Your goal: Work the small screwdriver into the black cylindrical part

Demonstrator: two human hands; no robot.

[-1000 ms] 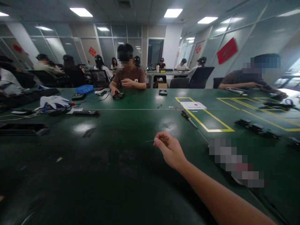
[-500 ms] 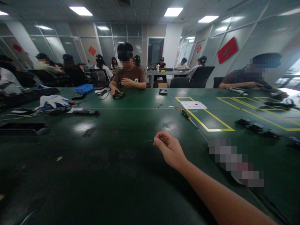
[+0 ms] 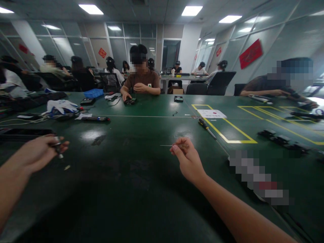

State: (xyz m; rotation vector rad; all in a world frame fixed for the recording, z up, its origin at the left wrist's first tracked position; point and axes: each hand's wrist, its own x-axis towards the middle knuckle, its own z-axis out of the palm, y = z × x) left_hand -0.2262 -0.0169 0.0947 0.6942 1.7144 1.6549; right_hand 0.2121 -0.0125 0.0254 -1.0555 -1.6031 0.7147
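My right hand (image 3: 190, 161) is closed around a small screwdriver (image 3: 183, 146) above the green table (image 3: 141, 141). The thin metal shaft points left out of my fingers, and part of the translucent brownish handle shows in the palm. At the left, my left hand (image 3: 37, 153) grips a small dark and silvery piece (image 3: 58, 148) between thumb and fingers. That piece is partly covered and blurred, so its kind is unclear. A small pale scrap (image 3: 67, 167) lies on the table just right of the left hand.
A yellow-and-black screwdriver (image 3: 206, 127) lies beyond my right hand near a white paper sheet (image 3: 212, 113). Dark parts (image 3: 280, 140) line the right side. White gloves (image 3: 60, 106), a pen-like tool (image 3: 96, 119) and a blue basket (image 3: 93, 93) are at left. A co-worker (image 3: 143, 79) sits opposite.
My left hand has come into view from the left with the small dark and silvery piece. My right hand still holds the small screwdriver, with more of its handle visible. The view has shifted slightly.
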